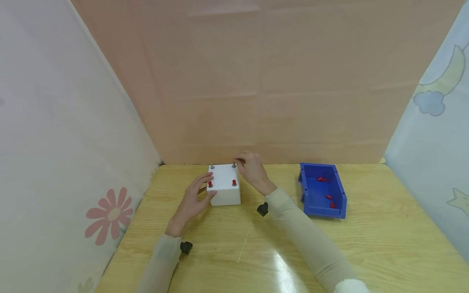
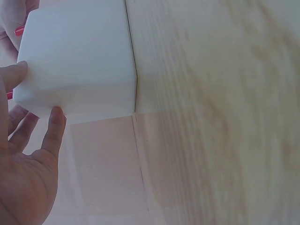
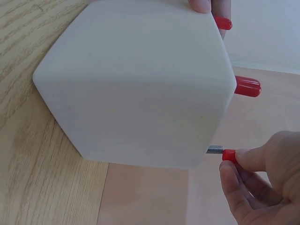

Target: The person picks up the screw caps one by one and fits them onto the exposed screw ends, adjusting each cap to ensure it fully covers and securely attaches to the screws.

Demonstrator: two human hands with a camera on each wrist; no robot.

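A white block (image 1: 225,197) with rounded edges rests on the table near its back edge. Metal threaded studs stand up from its top near the corners. Red caps cover the two near studs, the left one (image 1: 210,184) and the right one (image 1: 234,182); the far left stud (image 1: 212,166) is bare. My left hand (image 1: 192,199) holds the block at its left side, thumb toward the front. With thumb and fingertips, my right hand (image 1: 253,169) pinches another red cap (image 3: 229,155) at the tip of the far right stud (image 3: 215,149), whose thread still shows below it.
To the right stands a blue bin (image 1: 305,189) with several loose red caps (image 1: 328,197) inside. The wooden table (image 1: 220,252) meets a brown backdrop (image 1: 256,81) behind the block. Pale patterned panels (image 1: 73,122) flank both sides.
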